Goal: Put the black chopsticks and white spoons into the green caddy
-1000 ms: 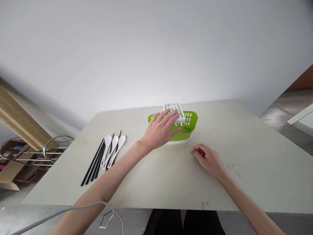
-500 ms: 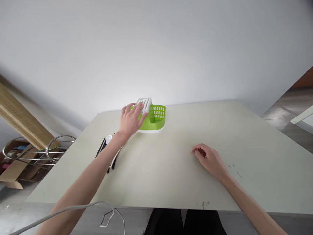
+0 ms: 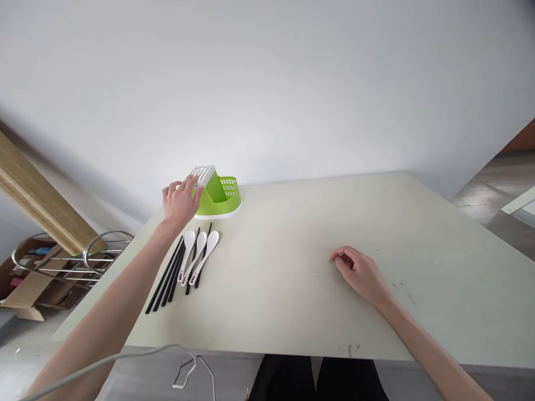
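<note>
At ten o'clock on the table (image 3: 284, 301), the left hand (image 3: 181, 201) pinches the basket (image 3: 212, 204) by its white top (image 3: 204, 171); at three, the right hand (image 3: 360, 273) lies curled closed. Beyond nine, a box (image 3: 25, 294) holds blurred oddments (image 3: 40, 251).

Near the far left corner of the tabletop (image 3: 288, 289), itself a plain pale grey-green, we see a bright green basket (image 3: 219, 207), patterned with rows of pale openings on its back wall and banded white along its base. Its slotted top (image 3: 204, 174) is white. Toward the left edge we find glossy white spoons (image 3: 202, 240), with small dark and reddish print at their handle ends, and solid black chopsticks (image 3: 175, 277). Dark grey smudges (image 3: 350, 351) mark the near edge. Beyond the far edge, we see a light grey wall (image 3: 292, 83); past the left edge, a tan board (image 3: 45, 189) with a green rim.
</note>
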A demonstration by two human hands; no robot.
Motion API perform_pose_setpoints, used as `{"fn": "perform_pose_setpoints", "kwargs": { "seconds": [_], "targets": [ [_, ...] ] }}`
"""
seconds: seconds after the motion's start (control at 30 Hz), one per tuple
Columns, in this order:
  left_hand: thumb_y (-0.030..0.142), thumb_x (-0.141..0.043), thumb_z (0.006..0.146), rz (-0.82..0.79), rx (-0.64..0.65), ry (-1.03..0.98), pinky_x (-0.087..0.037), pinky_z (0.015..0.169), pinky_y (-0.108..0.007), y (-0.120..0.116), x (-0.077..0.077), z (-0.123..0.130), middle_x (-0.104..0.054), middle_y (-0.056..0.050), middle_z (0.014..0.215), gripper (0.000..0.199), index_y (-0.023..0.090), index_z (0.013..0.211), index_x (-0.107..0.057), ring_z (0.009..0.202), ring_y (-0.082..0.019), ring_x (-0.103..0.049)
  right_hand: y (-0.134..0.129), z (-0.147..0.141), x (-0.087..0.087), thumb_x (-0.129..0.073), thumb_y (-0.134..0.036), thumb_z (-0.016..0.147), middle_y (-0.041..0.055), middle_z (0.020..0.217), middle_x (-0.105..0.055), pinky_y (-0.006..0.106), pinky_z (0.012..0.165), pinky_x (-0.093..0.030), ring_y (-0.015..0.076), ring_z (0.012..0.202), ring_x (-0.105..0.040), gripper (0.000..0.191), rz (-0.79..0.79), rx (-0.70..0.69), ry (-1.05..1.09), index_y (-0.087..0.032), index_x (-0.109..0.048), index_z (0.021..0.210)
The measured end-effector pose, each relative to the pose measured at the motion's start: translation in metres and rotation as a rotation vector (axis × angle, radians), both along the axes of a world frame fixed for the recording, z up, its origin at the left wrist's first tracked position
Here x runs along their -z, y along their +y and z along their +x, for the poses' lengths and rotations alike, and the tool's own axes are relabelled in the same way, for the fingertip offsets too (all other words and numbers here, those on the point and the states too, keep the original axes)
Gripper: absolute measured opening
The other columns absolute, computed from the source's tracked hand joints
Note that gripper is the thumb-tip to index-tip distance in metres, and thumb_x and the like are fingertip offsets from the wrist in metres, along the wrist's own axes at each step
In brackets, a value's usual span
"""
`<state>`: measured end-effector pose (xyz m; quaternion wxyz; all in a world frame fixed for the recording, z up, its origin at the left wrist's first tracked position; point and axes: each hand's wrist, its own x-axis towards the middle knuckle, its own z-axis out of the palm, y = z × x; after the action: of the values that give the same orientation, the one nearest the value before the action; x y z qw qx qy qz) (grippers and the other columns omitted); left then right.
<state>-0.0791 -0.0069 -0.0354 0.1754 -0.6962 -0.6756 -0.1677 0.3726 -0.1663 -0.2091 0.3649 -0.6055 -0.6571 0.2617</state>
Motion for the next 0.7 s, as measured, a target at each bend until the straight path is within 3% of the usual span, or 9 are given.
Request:
{"fn": "perform_pose_setpoints", "kwargs": {
  "seconds": [0.13,0.23,0.3,0.4,0.5,0.57,0.7],
  "targets": [
    [0.047,-0.028,0.106,0.004,0.002,0.012,-0.023,0.122,-0.059,-0.006,0.000,-0.003,-0.035,-0.014,0.170,0.060,0.019,0.157,-0.043,0.157,-0.039,-0.026,0.000,0.000,-0.001,-0.047,-0.037,0.097,0.0036,0.087,-0.073,0.033,0.063,-0.046,0.0180,0.062,-0.056,0.025,-0.015,0.010,0.005,-0.026,-0.068,0.091],
    [0.045,-0.034,0.105,0.050,0.056,0.024,-0.024,0.123,-0.061,-0.019,0.005,0.012,-0.020,-0.017,0.175,0.061,0.017,0.159,-0.036,0.162,-0.037,-0.012,0.000,-0.001,-0.001,-0.048,-0.038,0.098,0.0036,0.085,-0.073,0.033,0.063,-0.046,0.0184,0.062,-0.056,0.024,-0.016,0.004,0.007,-0.026,-0.068,0.092],
    [0.042,-0.040,0.104,0.046,0.138,0.017,-0.027,0.123,-0.062,-0.032,0.011,0.028,-0.023,-0.016,0.174,0.058,0.020,0.158,-0.038,0.162,-0.037,-0.014,0.000,-0.001,-0.001,-0.048,-0.038,0.097,0.0029,0.084,-0.072,0.033,0.063,-0.046,0.0182,0.061,-0.055,0.024,-0.019,0.010,0.001,-0.026,-0.068,0.092],
    [0.037,-0.042,0.104,-0.022,0.363,-0.012,-0.031,0.123,-0.058,-0.051,0.029,0.055,-0.042,-0.015,0.165,0.045,0.022,0.145,-0.053,0.156,-0.035,-0.032,0.001,0.000,0.000,-0.049,-0.037,0.096,0.0023,0.085,-0.072,0.033,0.063,-0.046,0.0178,0.061,-0.055,0.023,-0.023,0.021,-0.011,-0.027,-0.068,0.091],
    [0.038,-0.041,0.105,-0.149,0.626,-0.102,-0.044,0.113,-0.046,-0.067,0.057,0.084,-0.060,-0.014,0.146,0.036,0.022,0.129,-0.063,0.133,-0.029,-0.059,0.001,0.001,0.002,-0.049,-0.037,0.096,0.0021,0.087,-0.073,0.033,0.064,-0.046,0.0177,0.063,-0.057,0.022,-0.027,0.025,-0.022,-0.027,-0.068,0.092],
    [0.040,-0.041,0.106,-0.262,0.676,-0.238,-0.054,0.092,-0.036,-0.074,0.078,0.102,-0.068,-0.012,0.130,0.034,0.023,0.123,-0.065,0.101,-0.021,-0.071,0.001,0.001,0.002,-0.049,-0.036,0.095,0.0019,0.086,-0.073,0.033,0.065,-0.047,0.0179,0.063,-0.057,0.022,-0.028,0.032,-0.025,-0.027,-0.068,0.092],
    [0.049,-0.044,0.105,-0.472,0.618,-0.620,-0.047,0.063,-0.028,-0.083,0.112,0.134,-0.072,-0.002,0.081,0.035,0.022,0.110,-0.066,0.060,-0.014,-0.058,0.000,0.000,-0.001,-0.049,-0.038,0.095,0.0026,0.085,-0.073,0.033,0.064,-0.046,0.0186,0.063,-0.057,0.023,-0.036,0.046,-0.016,-0.027,-0.069,0.092]
  ]
}}
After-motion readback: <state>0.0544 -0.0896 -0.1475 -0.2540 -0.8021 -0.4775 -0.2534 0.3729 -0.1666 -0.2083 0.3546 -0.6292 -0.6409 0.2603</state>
